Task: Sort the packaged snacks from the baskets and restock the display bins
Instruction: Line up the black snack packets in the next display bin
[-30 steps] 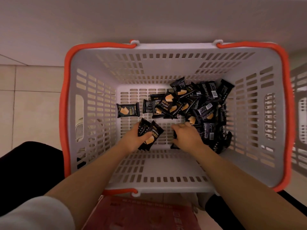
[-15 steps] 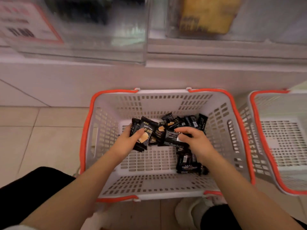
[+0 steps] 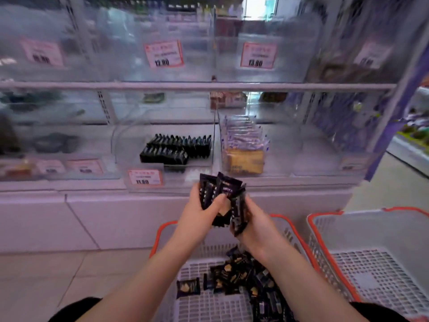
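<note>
Holding black snack packets [image 3: 220, 196] bunched between my left hand [image 3: 200, 211] and right hand [image 3: 251, 218], fingers gripping them, squared for the display bin [image 3: 162, 159] ahead.

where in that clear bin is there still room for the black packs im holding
Bare room in the bin lies left of the two black rows, up to its left wall. The right side is crowded, with the rows against the divider. Both hands hold packs.

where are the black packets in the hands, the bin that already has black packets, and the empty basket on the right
black packets [image 3: 228, 185], head view, face of the front packet
display bin [image 3: 204, 169], head view, clear front wall
empty basket [image 3: 325, 213], head view, orange rim at its far side
</note>
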`<state>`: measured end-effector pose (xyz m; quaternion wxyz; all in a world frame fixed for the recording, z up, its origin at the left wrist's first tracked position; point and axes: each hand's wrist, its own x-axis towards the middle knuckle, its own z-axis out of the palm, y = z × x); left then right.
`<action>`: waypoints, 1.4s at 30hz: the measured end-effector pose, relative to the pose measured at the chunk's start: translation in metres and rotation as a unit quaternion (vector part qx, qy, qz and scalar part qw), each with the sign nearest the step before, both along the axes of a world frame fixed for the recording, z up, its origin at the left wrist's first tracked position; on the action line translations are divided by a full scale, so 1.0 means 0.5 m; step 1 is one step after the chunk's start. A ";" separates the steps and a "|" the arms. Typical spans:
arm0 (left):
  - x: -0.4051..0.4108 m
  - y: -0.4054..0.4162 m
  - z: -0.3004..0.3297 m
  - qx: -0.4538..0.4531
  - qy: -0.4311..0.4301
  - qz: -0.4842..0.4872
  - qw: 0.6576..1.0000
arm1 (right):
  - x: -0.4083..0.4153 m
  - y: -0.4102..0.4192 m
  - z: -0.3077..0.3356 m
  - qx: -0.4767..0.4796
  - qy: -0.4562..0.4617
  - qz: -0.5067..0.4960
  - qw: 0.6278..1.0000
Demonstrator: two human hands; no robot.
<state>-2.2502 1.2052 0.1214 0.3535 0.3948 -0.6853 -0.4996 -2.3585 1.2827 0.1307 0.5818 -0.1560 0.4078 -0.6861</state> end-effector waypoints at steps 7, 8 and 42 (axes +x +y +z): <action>0.008 -0.029 0.051 -0.026 0.026 -0.002 0.999 | 0.029 -0.038 0.054 0.093 0.293 -0.052 0.950; 0.010 -0.037 0.055 -0.045 0.021 0.014 0.999 | 0.022 -0.049 0.057 0.090 0.360 -0.091 0.924; 0.079 -0.289 0.154 -0.044 -0.110 -0.013 0.993 | -0.078 -0.212 0.217 -0.145 0.746 0.115 0.640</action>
